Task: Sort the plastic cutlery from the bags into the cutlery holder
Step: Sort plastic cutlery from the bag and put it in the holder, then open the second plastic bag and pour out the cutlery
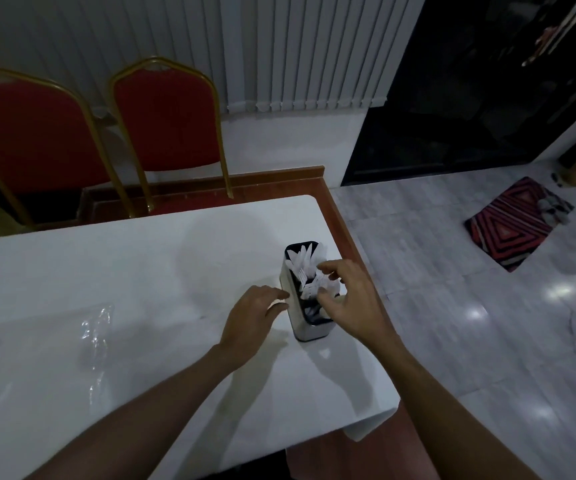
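Note:
A tall cutlery holder with a dark rim and pale sides stands near the right end of the white table. White plastic cutlery sticks up from its compartments. My right hand hovers over the holder's middle, fingers curled around some white plastic forks there. My left hand rests against the holder's left side, fingertips touching its wall. Clear plastic bags lie flat at the table's left; whether anything is in them I cannot tell.
Two red chairs with gold frames stand behind the table. The table's right edge is just past the holder, with grey tiled floor beyond. A red striped mat lies on that floor. Vertical blinds hang at the back.

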